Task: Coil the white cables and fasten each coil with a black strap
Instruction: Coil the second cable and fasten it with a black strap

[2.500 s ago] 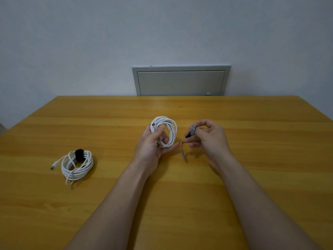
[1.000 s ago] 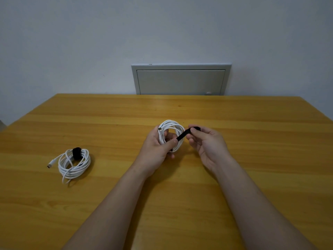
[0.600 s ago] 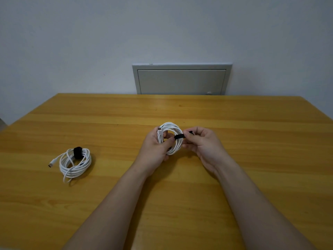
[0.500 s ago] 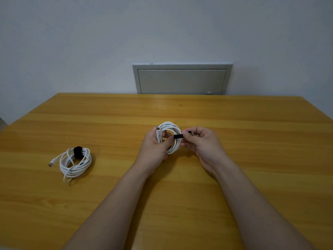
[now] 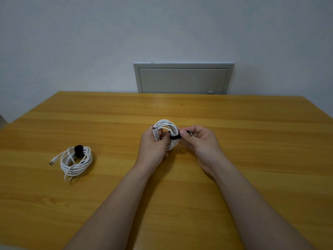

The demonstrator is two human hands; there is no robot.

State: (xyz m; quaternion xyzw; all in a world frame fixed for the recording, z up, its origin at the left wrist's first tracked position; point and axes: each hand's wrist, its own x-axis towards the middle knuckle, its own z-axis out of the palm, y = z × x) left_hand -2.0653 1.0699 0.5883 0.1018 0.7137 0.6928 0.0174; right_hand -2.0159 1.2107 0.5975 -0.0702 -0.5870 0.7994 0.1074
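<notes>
Two bare forearms come in from the bottom edge, over the wooden table (image 5: 252,159).

Left side of the table, well apart from the hands: a finished cable coil (image 5: 76,162) lying flat. A black wrap (image 5: 78,150) is closed round its far side. One plug (image 5: 52,162) sticks out to the left on a short tail, and a loose loop pokes out at the near edge.

Centre, a bit further out: the left hand (image 5: 153,147) grips the second coil (image 5: 166,127). The thumb comes through the loop at the front and the fingers curl behind. This coil is held roughly upright, facing the camera, with a connector (image 5: 154,128) showing at its upper left by the thumb. Can't tell whether its lower edge touches the table.

The black strap (image 5: 174,137) crosses the right side of that bundle, roughly level. The right hand (image 5: 200,143) sits just beside the coil on the right and pinches the strap's free end between thumb and forefinger. Its other fingers are curled in loosely. How far the strap goes round the back is hidden. No closed wrap is visible on this one.

Further back: bare table up to the far edge.

Behind that: a grey wall panel (image 5: 182,79) with a small round knob (image 5: 210,92) at lower right, set in a plain pale wall (image 5: 72,42).
</notes>
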